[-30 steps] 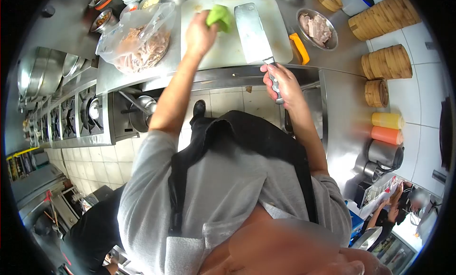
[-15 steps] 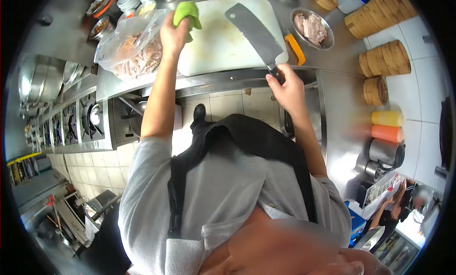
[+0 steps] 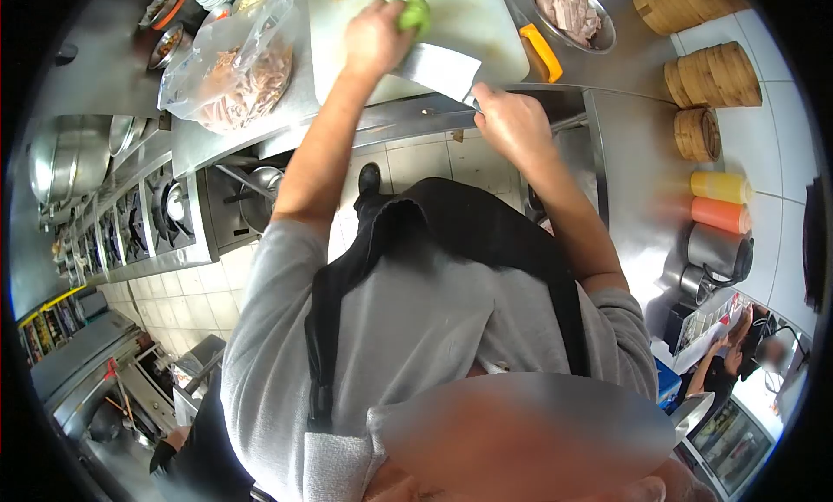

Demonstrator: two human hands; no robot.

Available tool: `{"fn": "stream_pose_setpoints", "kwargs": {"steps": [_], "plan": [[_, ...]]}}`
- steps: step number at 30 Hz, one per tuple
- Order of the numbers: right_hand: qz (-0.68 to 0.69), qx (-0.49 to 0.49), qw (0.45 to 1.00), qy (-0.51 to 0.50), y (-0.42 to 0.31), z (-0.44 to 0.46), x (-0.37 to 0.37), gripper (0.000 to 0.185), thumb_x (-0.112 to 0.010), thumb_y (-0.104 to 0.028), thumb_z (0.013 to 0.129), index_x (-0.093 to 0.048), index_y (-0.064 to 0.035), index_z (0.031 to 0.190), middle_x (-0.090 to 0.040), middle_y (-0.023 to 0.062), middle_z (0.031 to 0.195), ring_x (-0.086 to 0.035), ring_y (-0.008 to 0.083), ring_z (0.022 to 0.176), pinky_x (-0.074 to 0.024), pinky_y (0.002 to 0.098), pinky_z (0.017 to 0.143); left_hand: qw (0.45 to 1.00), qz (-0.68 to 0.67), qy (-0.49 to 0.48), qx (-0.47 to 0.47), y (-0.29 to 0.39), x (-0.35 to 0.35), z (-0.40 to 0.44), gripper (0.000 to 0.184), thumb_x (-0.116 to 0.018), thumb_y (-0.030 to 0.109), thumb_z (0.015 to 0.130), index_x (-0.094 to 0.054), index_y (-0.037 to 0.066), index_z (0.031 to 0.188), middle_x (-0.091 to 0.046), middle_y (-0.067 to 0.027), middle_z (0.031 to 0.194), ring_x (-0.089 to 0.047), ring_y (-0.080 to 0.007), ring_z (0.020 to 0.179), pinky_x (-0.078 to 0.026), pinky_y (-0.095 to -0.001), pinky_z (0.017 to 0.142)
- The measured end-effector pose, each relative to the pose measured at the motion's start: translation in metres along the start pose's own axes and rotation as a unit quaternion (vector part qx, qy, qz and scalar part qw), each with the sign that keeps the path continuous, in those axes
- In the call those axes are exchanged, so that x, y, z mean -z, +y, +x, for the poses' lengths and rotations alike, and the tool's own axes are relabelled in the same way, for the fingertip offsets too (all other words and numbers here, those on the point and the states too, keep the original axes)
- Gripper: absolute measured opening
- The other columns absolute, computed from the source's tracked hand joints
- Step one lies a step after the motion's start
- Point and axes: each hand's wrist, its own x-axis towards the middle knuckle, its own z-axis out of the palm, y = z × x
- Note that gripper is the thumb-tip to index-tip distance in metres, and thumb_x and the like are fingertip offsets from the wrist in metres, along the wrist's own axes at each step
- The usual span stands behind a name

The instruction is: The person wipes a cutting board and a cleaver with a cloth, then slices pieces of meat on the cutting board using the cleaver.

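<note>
Wiping safely wants the left hand (image 3: 375, 40), clutching the green cloth (image 3: 417, 18), clear of the cleaver (image 3: 442, 71) edge. The right hand (image 3: 514, 123), apart, grips its handle (image 3: 476, 104).

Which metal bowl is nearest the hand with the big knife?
The bowl of pale pink meat, right of the white cutting board, nearest the right hand holding the cleaver. The other metal bowls are farther off, on the left.

cleaver (image 3: 442, 71): handle mostly hidden inside right hand (image 3: 514, 123) | green cloth (image 3: 417, 16): partly covered by left hand (image 3: 378, 40) | cutting board (image 3: 482, 25): far edge cut off by top border | bamboo steamer stack (image 3: 690, 0): cropped at top | co-worker's head (image 3: 770, 354): blurred
</note>
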Motion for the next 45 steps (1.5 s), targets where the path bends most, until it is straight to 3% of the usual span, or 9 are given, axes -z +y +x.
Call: {"fn": "stream_pose_setpoints", "kwargs": {"steps": [6,13,18,23,31,36,38,40,45], "plan": [[-0.017,-0.033,0.997,-0.074,0.002,0.012,-0.003,0.023,-0.073,-0.017,0.085,-0.06,-0.0034,0.099,-0.071,0.018,0.079,-0.072,0.0363,0.077,-0.0568,0.048,0.07,0.974,-0.135,-0.063,-0.171,0.052,0.015,-0.031,0.038,-0.083,0.023,0.075,-0.072,0.012,0.11,-0.069,-0.0101,0.096,-0.07,-0.0313,0.092,-0.058,-0.0428,0.081],[0.104,-0.018,0.994,-0.018,0.018,-0.016,-0.009,0.019,-0.068,-0.021,0.092,-0.06,-0.0042,0.098,-0.069,0.0153,0.075,-0.069,0.0309,0.062,-0.0525,0.043,0.058,0.988,-0.093,0.071,0.099,-0.032,0.015,-0.009,0.041,-0.077,0.033,0.084,-0.072,0.007,0.115,-0.073,-0.0153,0.107,-0.071,-0.0358,0.096,-0.057,-0.0433,0.084],[0.731,-0.294,0.604,-0.119,0.011,-0.018,-0.006,0.024,-0.07,-0.028,0.096,-0.055,-0.0102,0.091,-0.05,-0.0043,0.067,-0.043,0.0066,0.046,-0.0347,0.0258,0.045,0.961,-0.264,0.073,0.034,0.011,0.026,-0.04,0.058,-0.08,0.045,0.082,-0.067,0.003,0.12,-0.069,-0.0174,0.119,-0.067,-0.036,0.107,-0.053,-0.0484,0.093],[0.848,-0.206,0.467,-0.145,0.003,-0.023,-0.016,0.013,-0.063,-0.019,0.098,-0.054,-0.01,0.102,-0.044,-0.0049,0.065,-0.039,0.0068,0.041,-0.0318,0.0271,0.042,0.969,-0.169,0.051,-0.172,0.079,0.031,-0.046,0.052,-0.075,0.048,0.087,-0.067,0.009,0.121,-0.062,-0.0103,0.136,-0.058,-0.0305,0.124,-0.038,-0.0545,0.111],[0.824,-0.18,0.493,-0.216,-0.008,-0.043,0.029,0.017,-0.064,-0.012,0.093,-0.052,-0.0086,0.105,-0.043,-0.0052,0.061,-0.036,0.0039,0.038,-0.0288,0.0225,0.039,0.913,-0.14,0.068,-0.377,0.084,0.068,0.003,0.03,-0.066,0.038,0.095,-0.063,0.017,0.075,-0.056,-0.0009,0.069,-0.062,-0.0226,0.074,-0.048,-0.0443,0.101],[0.757,-0.206,0.549,-0.29,0.007,-0.069,0.023,0.022,-0.068,-0.012,0.088,-0.053,-0.0077,0.104,-0.047,-0.0039,0.061,-0.038,0.005,0.039,-0.0316,0.0235,0.039,0.922,-0.139,0.057,-0.357,0.038,0.08,0.011,0.026,-0.066,0.033,0.094,-0.064,0.014,0.076,-0.061,-0.0038,0.076,-0.063,-0.0273,0.077,-0.051,-0.045,0.093],[0.73,-0.217,0.566,-0.317,0.012,-0.082,0.019,0.024,-0.069,-0.012,0.087,-0.053,-0.0073,0.104,-0.048,-0.0036,0.062,-0.04,0.0053,0.04,-0.0325,0.0237,0.04,0.965,-0.141,0.064,-0.209,0.012,0.077,0.009,0.03,-0.065,0.032,0.095,-0.065,0.011,0.074,-0.067,-0.006,0.077,-0.065,-0.0302,0.077,-0.053,-0.044,0.085],[0.563,-0.209,0.715,-0.357,0.017,-0.089,0.018,0.027,-0.072,-0.011,0.085,-0.054,-0.0063,0.104,-0.049,-0.0038,0.062,-0.043,0.0058,0.042,-0.0331,0.0239,0.041,0.977,-0.114,0.105,-0.144,-0.014,0.08,-0.002,0.036,-0.063,0.033,0.097,-0.064,0.009,0.07,-0.068,-0.009,0.072,-0.066,-0.0334,0.071,-0.053,-0.044,0.071],[0.65,-0.214,0.661,-0.308,0.003,-0.068,0.015,0.021,-0.069,-0.006,0.09,-0.055,-0.0058,0.105,-0.049,-0.0036,0.064,-0.042,0.0057,0.044,-0.0312,0.0241,0.041,0.984,-0.157,-0.029,0.081,-0.042,0.092,-0.089,0.046,-0.056,0.04,0.102,-0.064,0.007,0.071,-0.063,-0.0155,0.064,-0.064,-0.037,0.061,-0.052,-0.0456,0.061]]}}
